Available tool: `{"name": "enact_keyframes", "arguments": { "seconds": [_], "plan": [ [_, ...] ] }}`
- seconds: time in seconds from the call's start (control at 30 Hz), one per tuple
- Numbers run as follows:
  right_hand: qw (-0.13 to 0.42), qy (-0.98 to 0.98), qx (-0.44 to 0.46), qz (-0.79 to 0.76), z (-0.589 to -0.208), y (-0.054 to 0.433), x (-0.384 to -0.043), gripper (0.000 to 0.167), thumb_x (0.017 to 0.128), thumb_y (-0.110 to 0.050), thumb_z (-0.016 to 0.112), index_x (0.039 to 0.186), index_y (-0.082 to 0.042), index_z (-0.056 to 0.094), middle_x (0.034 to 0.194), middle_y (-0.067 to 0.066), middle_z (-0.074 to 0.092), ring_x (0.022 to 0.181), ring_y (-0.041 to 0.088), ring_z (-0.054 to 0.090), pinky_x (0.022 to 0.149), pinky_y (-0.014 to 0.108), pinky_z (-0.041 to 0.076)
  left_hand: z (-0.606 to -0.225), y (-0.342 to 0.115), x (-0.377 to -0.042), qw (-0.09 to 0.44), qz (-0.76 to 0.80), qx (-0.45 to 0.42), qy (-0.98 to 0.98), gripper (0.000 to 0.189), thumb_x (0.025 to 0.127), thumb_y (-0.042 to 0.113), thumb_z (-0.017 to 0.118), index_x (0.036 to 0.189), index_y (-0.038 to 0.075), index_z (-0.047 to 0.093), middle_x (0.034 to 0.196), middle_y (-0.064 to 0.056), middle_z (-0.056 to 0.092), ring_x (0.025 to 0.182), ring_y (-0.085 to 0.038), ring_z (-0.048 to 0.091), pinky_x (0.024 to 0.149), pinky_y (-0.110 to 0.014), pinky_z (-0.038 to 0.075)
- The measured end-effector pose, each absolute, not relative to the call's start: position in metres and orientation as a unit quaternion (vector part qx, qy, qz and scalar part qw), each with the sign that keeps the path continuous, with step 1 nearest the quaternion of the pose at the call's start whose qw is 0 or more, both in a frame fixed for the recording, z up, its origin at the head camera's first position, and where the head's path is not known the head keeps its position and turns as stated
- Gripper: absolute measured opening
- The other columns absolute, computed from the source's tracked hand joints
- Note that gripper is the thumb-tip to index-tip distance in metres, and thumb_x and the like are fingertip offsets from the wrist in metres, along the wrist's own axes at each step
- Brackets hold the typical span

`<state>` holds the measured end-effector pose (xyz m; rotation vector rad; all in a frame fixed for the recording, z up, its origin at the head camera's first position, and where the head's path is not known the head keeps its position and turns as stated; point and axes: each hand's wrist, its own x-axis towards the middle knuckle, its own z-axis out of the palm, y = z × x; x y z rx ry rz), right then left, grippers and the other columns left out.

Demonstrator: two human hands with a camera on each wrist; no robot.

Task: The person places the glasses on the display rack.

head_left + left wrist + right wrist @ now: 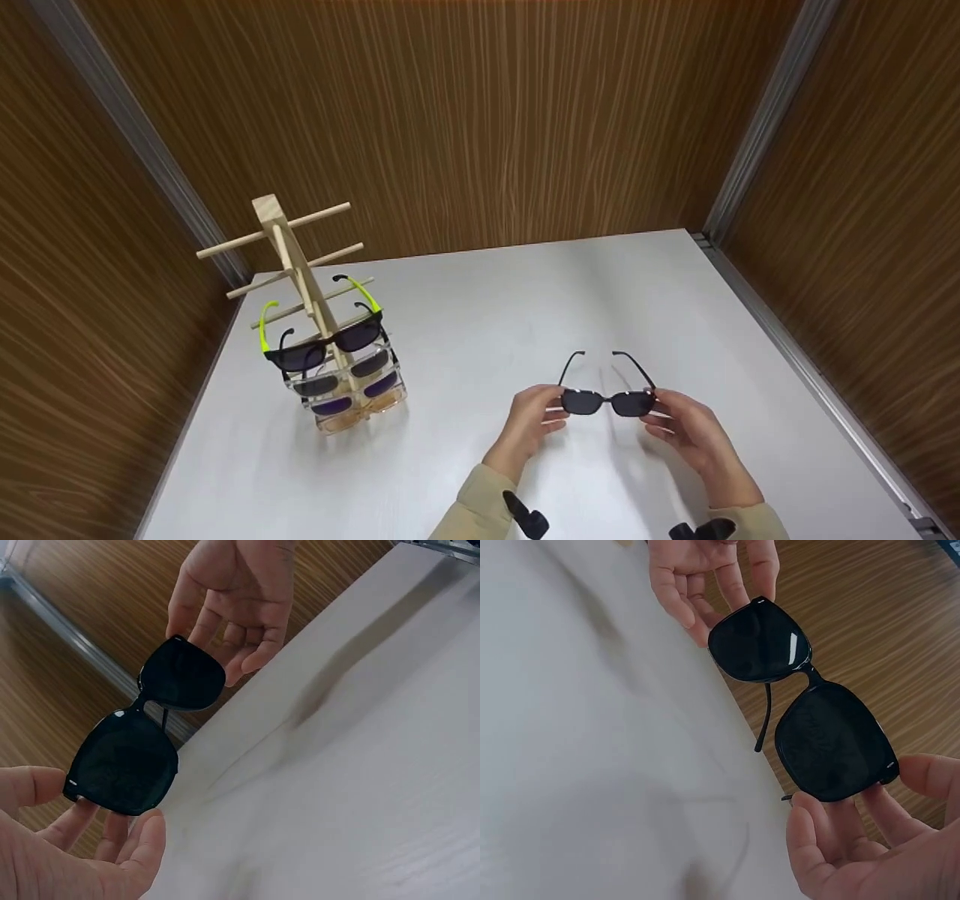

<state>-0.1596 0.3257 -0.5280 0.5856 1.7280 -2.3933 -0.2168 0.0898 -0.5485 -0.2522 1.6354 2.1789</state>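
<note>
Black sunglasses [583,402] with dark lenses are held above the white table, their temples unfolded and pointing away toward the back wall. My left hand [530,421] pinches the left end of the frame, and my right hand [694,435] pinches the right end. In the left wrist view the thumb and fingers of the left hand [82,862] grip the frame's outer corner at the hinge. The right wrist view shows the right hand [885,847] gripping the opposite corner, with one temple hanging behind the lenses.
At the left stands a wooden display rack [300,255] with bare upper pegs. Several glasses hang on its lower pegs, the topmost being black-and-yellow sunglasses [304,355]. The white table [480,322] is enclosed by wood-grain panels [480,127] with metal corner rails.
</note>
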Motion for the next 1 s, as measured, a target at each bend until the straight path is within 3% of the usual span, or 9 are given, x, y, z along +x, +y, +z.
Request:
{"name": "enact_keyframes", "arguments": {
  "seconds": [0.5,0.77,1.0],
  "plan": [
    [0.056,0.55,0.154,-0.819,-0.522,0.3,-0.169,0.014,0.094,-0.015,0.055,0.1,-0.011,0.068,0.099,0.007,0.066,0.094,0.025,0.061,0.083,0.036,0.05,-0.544,0.055,-0.218,0.189,0.805,-0.039,0.56,0.025,0.087,0.018,0.065,0.105,0.0,0.065,0.093,-0.009,0.065,0.088,-0.027,0.063,0.076,-0.034,0.052],
    [0.048,0.536,0.135,-0.832,-0.518,0.284,-0.172,0.023,0.093,-0.014,0.057,0.111,0.0,0.062,0.1,0.009,0.065,0.093,0.026,0.06,0.082,0.037,0.05,-0.537,0.037,-0.216,0.174,0.821,-0.029,0.543,0.026,0.086,0.016,0.065,0.107,0.0,0.065,0.095,-0.01,0.066,0.089,-0.025,0.062,0.077,-0.032,0.051],
    [0.039,0.563,0.114,-0.817,-0.516,0.269,-0.174,0.022,0.091,-0.016,0.061,0.108,-0.003,0.064,0.102,0.012,0.063,0.096,0.028,0.06,0.08,0.036,0.051,-0.527,0.021,-0.21,0.121,0.789,-0.015,0.602,0.028,0.086,0.021,0.066,0.106,0.001,0.066,0.095,-0.009,0.067,0.089,-0.027,0.064,0.076,-0.034,0.052]
  ]
}}
